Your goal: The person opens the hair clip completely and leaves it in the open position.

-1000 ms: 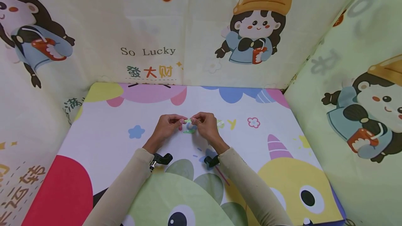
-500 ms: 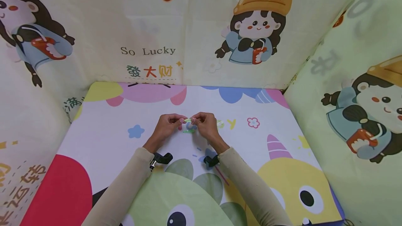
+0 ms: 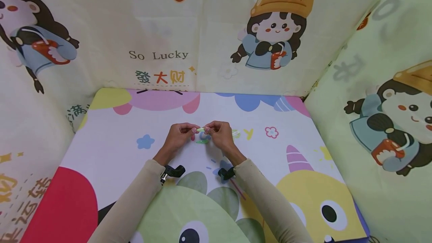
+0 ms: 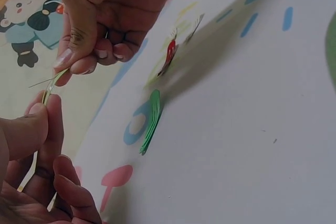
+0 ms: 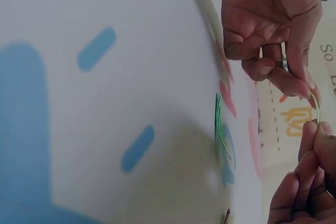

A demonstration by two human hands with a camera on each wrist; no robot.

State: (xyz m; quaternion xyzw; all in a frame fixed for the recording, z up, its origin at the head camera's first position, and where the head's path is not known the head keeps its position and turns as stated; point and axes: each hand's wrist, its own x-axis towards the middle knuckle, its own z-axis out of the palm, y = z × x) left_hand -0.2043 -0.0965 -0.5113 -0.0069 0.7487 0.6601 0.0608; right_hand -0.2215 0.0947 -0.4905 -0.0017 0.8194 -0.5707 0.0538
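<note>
Both hands worked close together above the printed tabletop (image 3: 118, 149), as I saw it through the head camera. The thing in hand was a slim yellow-green strip (image 4: 51, 85), bendy, narrow, faintly glossy, held up off the surface between the two sets of fingertips. From the left wrist I made out a hair-thin dark strand (image 4: 41, 83) jutting free of it, wire-like; I couldn't tell what it was made of.

Left hand (image 3: 179, 136): thumb and forefinger pinched one end of the strip, other fingers loosely bent. Right hand (image 3: 220, 134): thumb and fingertip pinched the opposite end, remaining fingers curled beneath.

Below the hands lay a green bundle (image 4: 151, 123), several thin strips layered along their length, one end rounded, loose edges showing. Near it, on the right hand's side, I noted a red strip (image 4: 169, 56) with a pale twisted-looking end, and just beside that a slender pale piece (image 4: 195, 28), its texture too small to read.

Cream cloth walls (image 3: 216, 29), lightly creased and printed with cartoon figures, boxed in the tabletop at the back and both sides; the bundle and loose pieces lay inside that enclosure. Beige sleeves (image 3: 131, 198) covered both forearms, with black wrist mounts (image 3: 173, 171) at the cuffs.
</note>
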